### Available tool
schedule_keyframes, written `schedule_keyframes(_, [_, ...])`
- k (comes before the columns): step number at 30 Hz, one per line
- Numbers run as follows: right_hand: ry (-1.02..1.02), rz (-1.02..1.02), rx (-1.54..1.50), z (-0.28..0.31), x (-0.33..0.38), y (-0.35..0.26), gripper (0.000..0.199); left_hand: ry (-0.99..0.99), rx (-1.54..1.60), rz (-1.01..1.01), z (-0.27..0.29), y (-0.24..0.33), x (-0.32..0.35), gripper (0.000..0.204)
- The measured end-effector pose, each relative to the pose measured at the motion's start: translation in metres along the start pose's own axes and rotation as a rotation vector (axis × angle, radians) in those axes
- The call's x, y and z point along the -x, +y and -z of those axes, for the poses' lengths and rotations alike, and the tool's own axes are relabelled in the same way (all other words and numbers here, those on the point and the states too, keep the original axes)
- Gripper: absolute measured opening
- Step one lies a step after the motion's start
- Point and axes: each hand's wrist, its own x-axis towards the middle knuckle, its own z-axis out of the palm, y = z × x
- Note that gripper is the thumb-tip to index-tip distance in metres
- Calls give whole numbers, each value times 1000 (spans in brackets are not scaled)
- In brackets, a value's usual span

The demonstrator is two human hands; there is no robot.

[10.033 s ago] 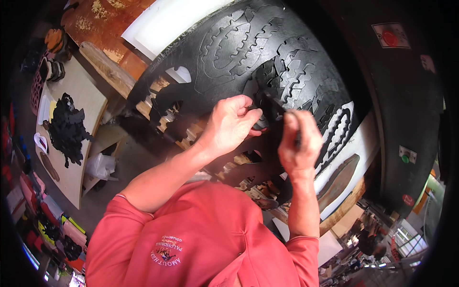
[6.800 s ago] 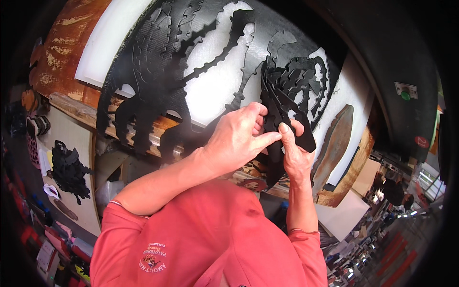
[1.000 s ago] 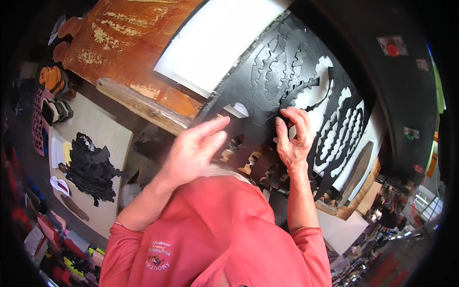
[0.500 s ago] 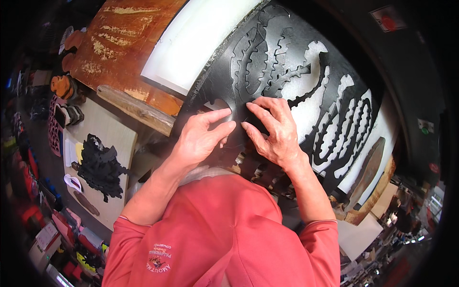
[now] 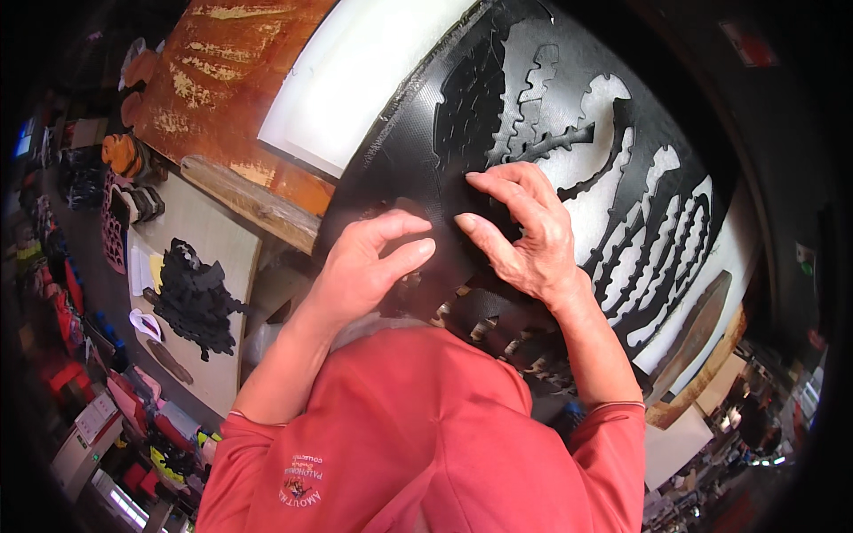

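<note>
A large black rubber sheet (image 5: 498, 98) with many shoe-sole-shaped cutouts lies over a white board (image 5: 355, 80) in front of me. My left hand (image 5: 364, 266) pinches the sheet's near edge between thumb and fingers. My right hand (image 5: 524, 231) presses on the sheet just to the right, fingers curled into it, almost touching the left hand's fingertips. White board shows through the cutouts (image 5: 640, 231) to the right of my hands. My red shirt (image 5: 418, 444) fills the lower middle.
A rust-coloured board (image 5: 222, 71) and a wooden beam (image 5: 249, 200) lie to the left of the sheet. A pale table (image 5: 222, 355) at lower left carries a pile of black cut pieces (image 5: 197, 298). Coloured clutter lines the left rim.
Over the last second my right hand slid left across the sheet to meet the left hand. The sheet has shifted compared with ten seconds ago, showing different cutouts.
</note>
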Motion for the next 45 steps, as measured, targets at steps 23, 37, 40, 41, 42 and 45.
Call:
schedule_keyframes(23, [54, 247, 206, -8, -87, 45, 40, 285, -295, -291, 10, 82, -122, 29])
schedule_keyframes(37, [-378, 514, 452, 56, -105, 16, 38, 671, -594, -879, 2, 40, -142, 14])
schedule_keyframes(40, [-420, 494, 422, 72, -80, -3, 42, 707, -765, -945, 4, 40, -146, 11])
schedule_keyframes(41, [-375, 498, 431, 76, -73, -8, 46, 729, -806, -958, 4, 40, -147, 10])
schedule_keyframes(42, [-353, 513, 484, 84, -69, -12, 45, 755, -844, -974, 3, 39, -146, 9])
schedule_keyframes(45, [-282, 450, 513, 110, -59, -21, 42, 760, -854, -929, 1, 34, -145, 7])
